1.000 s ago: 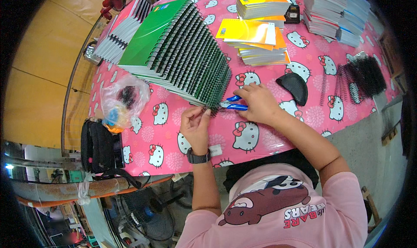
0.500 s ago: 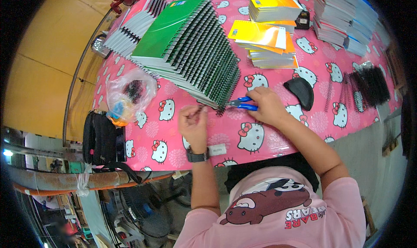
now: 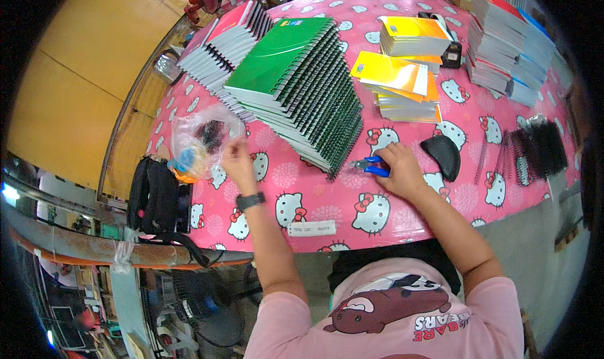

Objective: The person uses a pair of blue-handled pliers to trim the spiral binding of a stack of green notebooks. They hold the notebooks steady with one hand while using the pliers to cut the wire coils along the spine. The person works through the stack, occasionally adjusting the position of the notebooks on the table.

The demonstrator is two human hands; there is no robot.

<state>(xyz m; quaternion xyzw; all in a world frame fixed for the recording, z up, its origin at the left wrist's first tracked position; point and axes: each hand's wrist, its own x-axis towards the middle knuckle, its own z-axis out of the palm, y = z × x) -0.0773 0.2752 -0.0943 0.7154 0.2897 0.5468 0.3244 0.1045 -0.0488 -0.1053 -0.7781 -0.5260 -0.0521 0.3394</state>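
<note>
Right hand point(image 3: 402, 171): the grip is closed around the blue-handled metal hand cutters point(image 3: 376, 166). The two handles stand apart, and the cutter tip points left, just beside the lower right corner of the tall stack of green-covered, black-spiral-bound notebooks point(image 3: 296, 107).

Left hand point(image 3: 238, 164): positioned at the right edge of the crumpled clear plastic bag point(image 3: 189, 127), to the left of the green stack. The fingers are blurred; whether the grip is spread or pressed together cannot be told. A black wristwatch point(image 3: 250, 200) is fitted on the left wrist. A dark, tangled mass point(image 3: 211, 134) shows at the bag, and a blue and orange object point(image 3: 185, 164) sits at its lower end.

Support surface: a counter point(image 3: 415, 225) with a glossy pink covering printed with white cat faces. The green stack stands near its middle. Behind and left of it are red-covered spiral notebooks point(image 3: 231, 37); behind and right, yellow-covered booklets point(image 3: 397, 85). A black half-moon pouch point(image 3: 442, 157) lies right of the right hand. Black plastic binding coils point(image 3: 540, 150) lie farther right. A white printed strip point(image 3: 312, 228) lies near the front edge.
</note>
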